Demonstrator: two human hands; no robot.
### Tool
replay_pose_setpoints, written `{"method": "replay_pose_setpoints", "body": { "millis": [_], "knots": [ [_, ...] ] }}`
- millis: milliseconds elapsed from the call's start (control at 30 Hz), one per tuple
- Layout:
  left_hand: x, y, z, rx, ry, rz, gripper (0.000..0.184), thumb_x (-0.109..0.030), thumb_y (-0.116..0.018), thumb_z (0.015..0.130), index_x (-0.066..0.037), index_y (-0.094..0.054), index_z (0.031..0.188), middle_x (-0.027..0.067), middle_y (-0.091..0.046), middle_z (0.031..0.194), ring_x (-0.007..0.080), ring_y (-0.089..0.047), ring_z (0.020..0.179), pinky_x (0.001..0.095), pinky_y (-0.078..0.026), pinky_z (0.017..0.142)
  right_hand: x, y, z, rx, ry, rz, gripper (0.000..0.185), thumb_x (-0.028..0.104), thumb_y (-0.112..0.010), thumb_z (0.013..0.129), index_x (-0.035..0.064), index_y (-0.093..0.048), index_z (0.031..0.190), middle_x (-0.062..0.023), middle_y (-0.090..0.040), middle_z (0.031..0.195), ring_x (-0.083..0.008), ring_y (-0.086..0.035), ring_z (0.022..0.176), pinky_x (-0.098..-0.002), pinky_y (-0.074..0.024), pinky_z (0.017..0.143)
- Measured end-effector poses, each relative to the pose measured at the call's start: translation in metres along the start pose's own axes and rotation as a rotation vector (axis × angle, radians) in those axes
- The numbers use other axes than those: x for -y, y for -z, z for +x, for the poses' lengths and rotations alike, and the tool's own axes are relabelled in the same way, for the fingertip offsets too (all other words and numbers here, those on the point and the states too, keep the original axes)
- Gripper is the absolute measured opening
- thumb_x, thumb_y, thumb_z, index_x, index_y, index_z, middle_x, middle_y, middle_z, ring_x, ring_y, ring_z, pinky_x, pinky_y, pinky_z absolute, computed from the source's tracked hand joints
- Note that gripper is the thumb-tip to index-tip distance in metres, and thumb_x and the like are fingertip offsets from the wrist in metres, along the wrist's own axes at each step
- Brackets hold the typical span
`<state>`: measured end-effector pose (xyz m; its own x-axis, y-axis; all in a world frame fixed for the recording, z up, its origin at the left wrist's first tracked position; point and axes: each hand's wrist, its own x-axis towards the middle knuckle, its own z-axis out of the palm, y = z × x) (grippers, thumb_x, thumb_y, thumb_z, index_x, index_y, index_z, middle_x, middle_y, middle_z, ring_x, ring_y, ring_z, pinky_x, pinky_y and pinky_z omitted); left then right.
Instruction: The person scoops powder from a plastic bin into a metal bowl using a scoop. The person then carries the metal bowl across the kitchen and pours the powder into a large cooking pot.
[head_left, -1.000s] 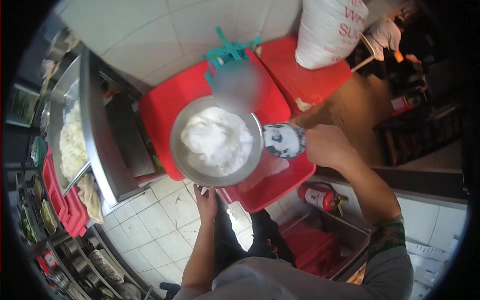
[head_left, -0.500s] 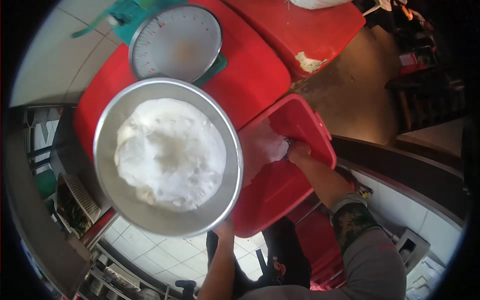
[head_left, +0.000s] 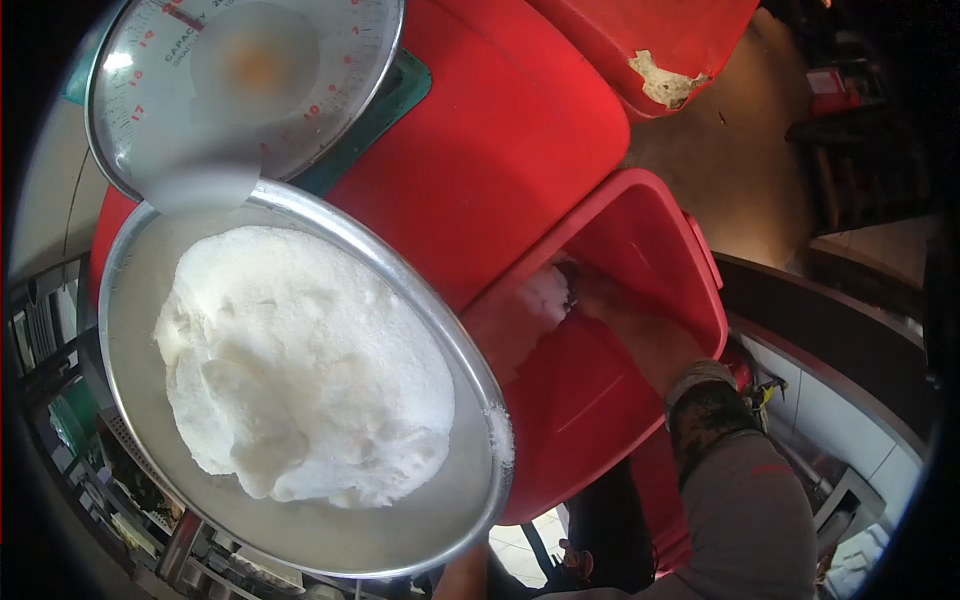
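One bowl (head_left: pixel 470 385) (heaped) near right hand (head_left: pixel 595 295)

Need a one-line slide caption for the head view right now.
Right hand inside a red bin; beside the bin, a metal bowl heaped with white powder, a dial scale beyond.

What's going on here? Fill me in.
Someone is working with white powder near a dial scale. The right hand is down inside a red bin, apparently gripping a scoop, though shadow hides the grip. A metal bowl holds a big heap of the powder. The left forearm reaches up to the bowl's near edge; the left hand itself is hidden.
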<state>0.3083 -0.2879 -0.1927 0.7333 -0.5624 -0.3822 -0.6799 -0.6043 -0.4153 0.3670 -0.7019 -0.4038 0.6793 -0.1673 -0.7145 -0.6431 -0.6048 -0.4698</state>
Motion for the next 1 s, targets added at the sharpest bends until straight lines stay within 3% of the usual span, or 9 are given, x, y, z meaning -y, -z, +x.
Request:
{"method": "replay_pose_setpoints", "body": {
  "millis": [33, 167, 267, 300, 367, 500, 600, 800, 1000],
  "knots": [
    [0.0, -0.004, 0.0, -0.011, 0.05, -0.072, 0.047, -0.028, -0.047, 0.099, 0.001, -0.049, 0.136, 0.0223, -0.049, 0.139, 0.0406, -0.048, 0.126, 0.052, -0.04, 0.105, 0.019, 0.01, -0.007, 0.026, -0.015, 0.242, 0.041, 0.027, -0.044, 0.095, 0.0127, -0.056, 0.132, -0.0159, -0.059, 0.13, -0.0303, -0.059, 0.118, -0.0436, -0.0461, 0.1],
    [0.006, -0.012, 0.004, -0.042, 0.138, -0.164, 0.044, -0.024, -0.051, 0.099, 0.004, -0.051, 0.132, 0.0253, -0.053, 0.132, 0.0415, -0.054, 0.117, 0.0507, -0.045, 0.098, 0.098, 0.01, -0.013, 0.199, 0.108, -0.284, 0.036, 0.03, -0.049, 0.092, 0.0116, -0.066, 0.117, -0.0156, -0.066, 0.117, -0.0299, -0.064, 0.11, -0.0428, -0.0504, 0.09],
    [0.002, -0.013, 0.009, -0.066, 0.314, -0.381, 0.041, -0.022, -0.054, 0.098, 0.007, -0.052, 0.128, 0.0275, -0.056, 0.127, 0.0422, -0.058, 0.111, 0.0496, -0.049, 0.093, 0.076, 0.007, 0.024, 0.237, 0.106, -0.436, 0.035, 0.035, -0.052, 0.088, 0.0134, -0.071, 0.108, -0.0136, -0.07, 0.108, -0.0301, -0.067, 0.102, -0.0428, -0.0529, 0.083],
    [0.005, 0.002, 0.01, -0.053, 0.529, -0.926, 0.039, -0.02, -0.055, 0.098, 0.008, -0.053, 0.125, 0.0287, -0.06, 0.122, 0.0434, -0.061, 0.105, 0.0492, -0.051, 0.089, 0.06, -0.001, 0.026, 0.264, 0.093, -0.482, 0.035, 0.037, -0.053, 0.087, 0.014, -0.073, 0.105, -0.013, -0.071, 0.104, -0.0302, -0.068, 0.099, -0.0427, -0.0537, 0.081],
    [0.012, 0.041, 0.034, -0.096, 0.643, -1.119, 0.038, -0.02, -0.057, 0.097, 0.009, -0.053, 0.122, 0.0299, -0.063, 0.113, 0.0462, -0.062, 0.097, 0.051, -0.05, 0.083, 0.025, -0.028, 0.028, 0.244, 0.104, -0.504, 0.036, 0.04, -0.056, 0.084, 0.0147, -0.075, 0.101, -0.0125, -0.072, 0.1, -0.0302, -0.07, 0.095, -0.0425, -0.0546, 0.078],
    [0.014, 0.053, 0.046, -0.274, 0.695, -1.119, 0.04, -0.021, -0.059, 0.096, 0.01, -0.054, 0.12, 0.0308, -0.063, 0.111, 0.0484, -0.062, 0.096, 0.0525, -0.049, 0.081, 0.027, -0.059, 0.026, 0.242, 0.187, -0.469, 0.037, 0.043, -0.06, 0.08, 0.015, -0.075, 0.098, -0.0132, -0.072, 0.097, -0.0302, -0.07, 0.094, -0.0422, -0.0548, 0.078],
    [0.02, 0.057, 0.047, -0.151, 0.654, -1.324, 0.045, -0.022, -0.059, 0.095, 0.011, -0.051, 0.123, 0.0332, -0.061, 0.114, 0.0493, -0.06, 0.099, 0.0521, -0.049, 0.084, 0.074, -0.056, 0.021, 0.161, 0.152, -0.392, 0.037, 0.044, -0.063, 0.077, 0.0156, -0.075, 0.098, -0.0132, -0.072, 0.096, -0.0309, -0.07, 0.093, -0.0422, -0.0551, 0.078],
    [0.017, 0.068, 0.056, -0.23, 0.492, -1.189, 0.05, -0.019, -0.06, 0.093, 0.013, -0.044, 0.128, 0.035, -0.056, 0.12, 0.0469, -0.059, 0.107, 0.0514, -0.048, 0.09, 0.102, -0.055, 0.027, 0.041, 0.171, 0.006, 0.029, 0.033, -0.059, 0.082, 0.0158, -0.073, 0.101, -0.0128, -0.072, 0.097, -0.0315, -0.069, 0.094, -0.0428, -0.0552, 0.081],
    [0.021, 0.072, 0.047, -0.056, 0.637, -1.267, 0.041, -0.014, -0.056, 0.094, 0.013, -0.05, 0.124, 0.0302, -0.058, 0.124, 0.0417, -0.059, 0.11, 0.0464, -0.046, 0.095, 0.109, -0.048, 0.004, 0.266, 0.329, -0.411, 0.024, 0.022, -0.057, 0.084, 0.0172, -0.072, 0.103, -0.0115, -0.072, 0.097, -0.0309, -0.068, 0.096, -0.0444, -0.0539, 0.082]
  ]
}}
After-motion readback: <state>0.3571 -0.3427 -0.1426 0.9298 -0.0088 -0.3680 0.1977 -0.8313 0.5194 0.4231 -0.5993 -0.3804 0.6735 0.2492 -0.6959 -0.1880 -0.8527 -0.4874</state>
